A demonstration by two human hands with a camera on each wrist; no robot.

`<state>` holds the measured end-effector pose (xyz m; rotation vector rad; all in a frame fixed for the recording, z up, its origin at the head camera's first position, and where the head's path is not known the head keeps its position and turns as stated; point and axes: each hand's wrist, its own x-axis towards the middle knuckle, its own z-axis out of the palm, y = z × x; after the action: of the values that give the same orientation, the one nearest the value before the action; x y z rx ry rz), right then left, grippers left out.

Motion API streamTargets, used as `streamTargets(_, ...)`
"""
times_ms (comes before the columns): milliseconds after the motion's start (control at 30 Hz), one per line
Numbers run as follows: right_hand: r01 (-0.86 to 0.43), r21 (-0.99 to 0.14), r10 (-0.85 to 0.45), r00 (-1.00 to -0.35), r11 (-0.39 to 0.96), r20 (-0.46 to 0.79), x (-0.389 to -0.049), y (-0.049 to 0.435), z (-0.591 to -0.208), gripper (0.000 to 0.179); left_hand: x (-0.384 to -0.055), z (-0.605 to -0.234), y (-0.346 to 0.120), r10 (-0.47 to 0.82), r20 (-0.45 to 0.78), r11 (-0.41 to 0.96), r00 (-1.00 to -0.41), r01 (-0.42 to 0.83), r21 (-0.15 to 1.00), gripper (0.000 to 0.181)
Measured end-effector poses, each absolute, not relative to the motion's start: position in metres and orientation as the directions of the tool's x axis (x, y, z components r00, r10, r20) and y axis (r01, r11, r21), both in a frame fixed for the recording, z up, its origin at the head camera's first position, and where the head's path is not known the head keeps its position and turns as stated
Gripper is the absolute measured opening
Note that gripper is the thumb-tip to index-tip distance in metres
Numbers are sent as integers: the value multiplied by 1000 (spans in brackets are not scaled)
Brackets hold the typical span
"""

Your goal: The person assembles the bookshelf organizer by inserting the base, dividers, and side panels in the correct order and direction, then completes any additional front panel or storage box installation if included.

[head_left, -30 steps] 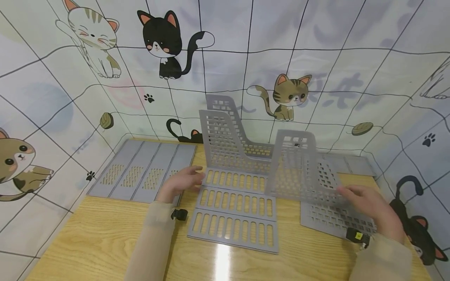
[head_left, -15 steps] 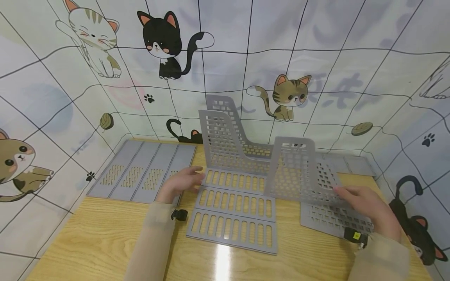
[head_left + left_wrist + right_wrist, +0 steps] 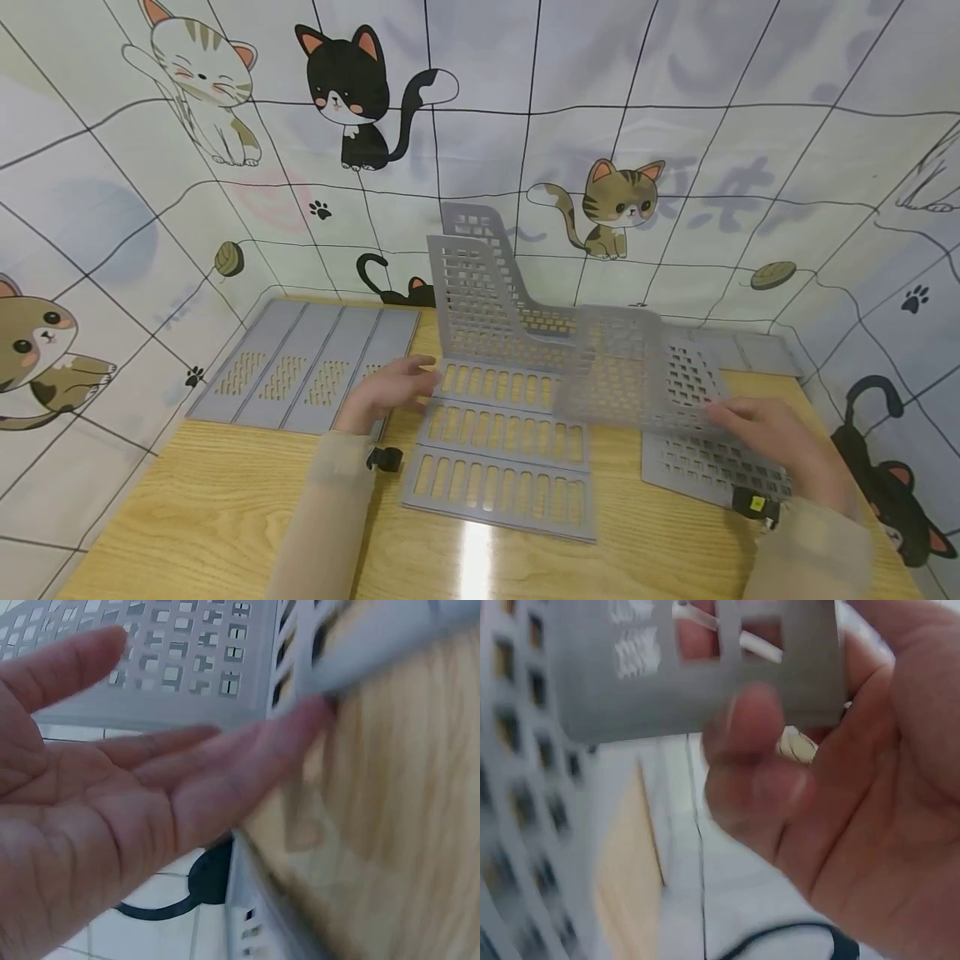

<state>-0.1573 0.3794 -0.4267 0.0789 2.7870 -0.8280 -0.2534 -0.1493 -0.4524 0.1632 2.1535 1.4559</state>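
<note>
Grey plastic rack parts lie around both hands. My left hand (image 3: 393, 387) is spread beside the left edge of a slotted base panel (image 3: 495, 454), a fingertip right at the edge. In the left wrist view its fingers (image 3: 225, 780) are extended. Two L-shaped perforated panels (image 3: 465, 300) stand upright at the back of the base. My right hand (image 3: 772, 425) pinches the low end of another L-shaped perforated panel (image 3: 652, 367), its tall end overlapping the base's right side in the head view. The right wrist view shows thumb and fingers on this panel's end (image 3: 667, 712).
Flat grey panels (image 3: 288, 358) with perforated patches lie at the left of the wooden table (image 3: 225, 500). Another perforated panel (image 3: 712, 467) lies flat under the right hand, with more grey panels (image 3: 765, 354) at the back right. A cat-print cloth (image 3: 480, 142) surrounds the table.
The held panel's tall end has dropped and shifted left toward the base, and the right hand has moved slightly left with it. The left hand stays at the base's edge.
</note>
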Motion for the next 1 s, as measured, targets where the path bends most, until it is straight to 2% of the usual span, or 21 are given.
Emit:
streamTargets(400,4,-521,-96,-981,854,-166,-169,347,-427,52,-253,-454,-146,420,-351,388,-837,-184,903,61)
streamTargets(800,-89,-508,-160,-982,857,-98,-175,324,-429,48,-253,-453,-146,419,-362,387,-833,-197,901,62)
streamTargets(1000,-87,-534,-165,-981,841,-100,-177,317,-431,49,-252,-452,-145,426,-354,401,-833,-177,899,61)
